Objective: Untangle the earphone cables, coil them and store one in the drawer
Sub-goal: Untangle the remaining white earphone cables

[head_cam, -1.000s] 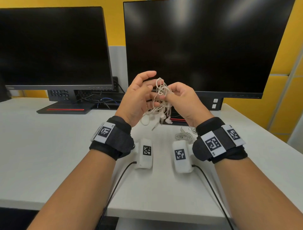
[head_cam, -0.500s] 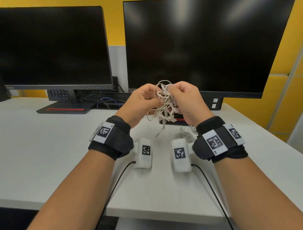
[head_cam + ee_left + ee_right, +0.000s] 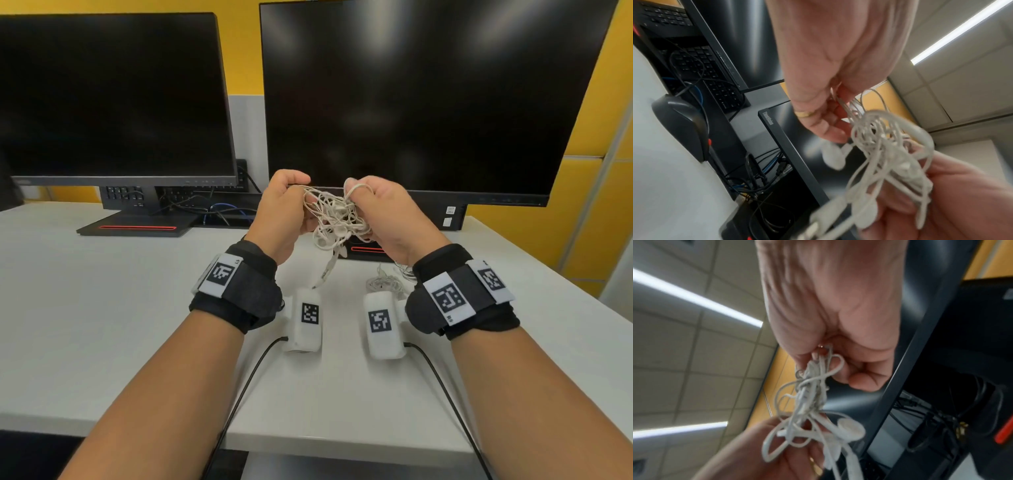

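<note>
Okay, nearest to me, I'm seeing two white tagged camera modules, the left one (image 3: 306, 318) and the right one (image 3: 383, 323), hanging under my wrist straps above the white desk (image 3: 102, 308), a black lead trailing from each toward six o'clock. Just past the right module, at about one o'clock from it, a second bundle of white earphones (image 3: 385, 282) is lying on the desk, partly hidden by my wrist. Moving up, I'm holding the tangled earphone cables (image 3: 337, 217) in the air between both hands, clear of the desk. My left hand (image 3: 281, 212) is curling its fingers and pinching strands at the tangle's nine o'clock side; a gold ring (image 3: 804, 113) is showing on it in the left wrist view. My right hand (image 3: 387, 216) is clenching around the three o'clock side, one loop riding over a fingertip. A plug end (image 3: 327, 270) is dangling at six o'clock from the knot. Beyond that, two dark monitors are standing at the back, the smaller (image 3: 113, 96) at eleven o'clock, the larger (image 3: 435, 99) at one o'clock.
</note>
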Motion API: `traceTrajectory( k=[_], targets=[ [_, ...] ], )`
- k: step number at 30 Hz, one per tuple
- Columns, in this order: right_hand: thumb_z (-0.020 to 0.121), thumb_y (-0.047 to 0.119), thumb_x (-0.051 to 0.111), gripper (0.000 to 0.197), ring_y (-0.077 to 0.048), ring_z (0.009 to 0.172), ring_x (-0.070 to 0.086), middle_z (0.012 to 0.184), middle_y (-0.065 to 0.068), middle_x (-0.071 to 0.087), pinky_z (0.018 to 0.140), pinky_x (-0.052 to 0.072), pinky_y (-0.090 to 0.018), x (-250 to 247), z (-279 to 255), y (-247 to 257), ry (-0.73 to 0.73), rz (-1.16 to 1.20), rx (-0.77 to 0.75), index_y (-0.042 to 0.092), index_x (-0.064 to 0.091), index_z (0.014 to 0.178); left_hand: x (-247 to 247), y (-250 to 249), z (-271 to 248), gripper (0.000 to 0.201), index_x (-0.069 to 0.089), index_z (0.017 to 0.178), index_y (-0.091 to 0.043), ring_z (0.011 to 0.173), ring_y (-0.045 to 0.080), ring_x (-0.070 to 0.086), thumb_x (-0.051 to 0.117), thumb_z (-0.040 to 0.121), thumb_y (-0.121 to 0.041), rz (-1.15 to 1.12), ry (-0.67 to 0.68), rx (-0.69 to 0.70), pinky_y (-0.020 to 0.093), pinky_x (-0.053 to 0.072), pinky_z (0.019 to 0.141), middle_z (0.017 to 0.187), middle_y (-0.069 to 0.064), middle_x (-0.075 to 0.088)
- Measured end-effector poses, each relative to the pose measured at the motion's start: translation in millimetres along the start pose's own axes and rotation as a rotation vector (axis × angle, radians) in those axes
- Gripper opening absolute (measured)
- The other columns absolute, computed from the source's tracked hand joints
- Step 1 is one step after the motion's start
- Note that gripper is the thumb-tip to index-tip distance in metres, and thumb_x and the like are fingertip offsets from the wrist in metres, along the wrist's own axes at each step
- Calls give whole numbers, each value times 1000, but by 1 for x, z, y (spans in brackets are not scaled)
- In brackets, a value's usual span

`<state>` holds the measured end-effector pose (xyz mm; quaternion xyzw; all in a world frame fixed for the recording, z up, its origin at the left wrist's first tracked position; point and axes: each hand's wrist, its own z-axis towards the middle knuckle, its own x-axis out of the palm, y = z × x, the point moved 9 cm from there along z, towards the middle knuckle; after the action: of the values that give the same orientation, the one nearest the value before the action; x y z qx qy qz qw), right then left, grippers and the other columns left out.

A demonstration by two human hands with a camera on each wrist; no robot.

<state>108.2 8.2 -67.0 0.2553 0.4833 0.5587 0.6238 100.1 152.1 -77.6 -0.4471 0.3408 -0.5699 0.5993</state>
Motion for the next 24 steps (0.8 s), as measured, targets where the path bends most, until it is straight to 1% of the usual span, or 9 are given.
traceTrajectory(
  k=[2,4,6,8,11,14,18,21,24],
  targets=[
    [100,35,50,29,-16,67,43,70,-3,45,62,43,-29,3,-1,-1,21,-63,25,15,52,79,0,-5,-1,31,49,104,-22,60,11,56,31,95,2,-66,10,9,25,50,57,72,3,51],
    [88,31,59,17,-24,75,46,81,-10,49,67,44,-34,4,-1,-4,52,44,83,14,56,84,-3,-6,-1,33,49,105,-21,62,13,52,29,95,3,-128,0,-1,25,50,57,72,4,48],
    [78,29,64,15,-24,75,46,85,-11,51,66,44,-34,7,-1,-5,115,75,94,16,60,85,-5,-6,0,31,49,106,-19,64,13,51,28,96,2,-140,-16,-1,24,50,56,73,3,47],
    [83,28,71,16,-20,74,51,81,-7,58,66,47,-32,10,-4,-2,159,-18,37,14,64,87,-2,-7,-1,26,48,107,-19,66,13,54,32,98,-1,-131,11,14,24,51,58,78,4,52],
    [92,24,66,12,-16,75,57,82,-4,63,70,52,-33,0,-4,-3,76,-4,13,15,61,86,3,-12,-1,17,47,107,-20,77,15,61,40,100,-6,-158,61,51,27,54,64,93,6,59],
    [97,17,59,7,-16,75,63,93,-10,65,66,55,-31,-6,-1,-5,22,192,42,15,53,95,5,-8,0,8,46,105,-20,89,18,61,45,99,-15,-104,83,10,31,55,70,99,4,59],
    [96,4,56,12,-26,93,71,111,-17,64,72,60,-37,-6,1,-3,-21,264,36,14,50,97,18,2,-3,16,53,105,-14,94,24,65,52,98,-29,67,207,-25,36,56,84,111,15,63],
    [94,-3,55,17,-28,91,73,112,-19,63,72,61,-40,-8,1,-4,-51,368,67,11,48,99,18,3,-2,18,55,110,-12,88,21,65,52,98,-25,24,199,-60,33,56,77,102,10,66],
    [94,-6,53,17,-27,90,72,110,-18,64,74,61,-43,-7,1,-4,-45,421,80,9,50,102,17,-1,-2,18,55,110,-14,88,19,65,59,93,-10,84,202,-3,30,55,74,102,10,67]
  ],
)
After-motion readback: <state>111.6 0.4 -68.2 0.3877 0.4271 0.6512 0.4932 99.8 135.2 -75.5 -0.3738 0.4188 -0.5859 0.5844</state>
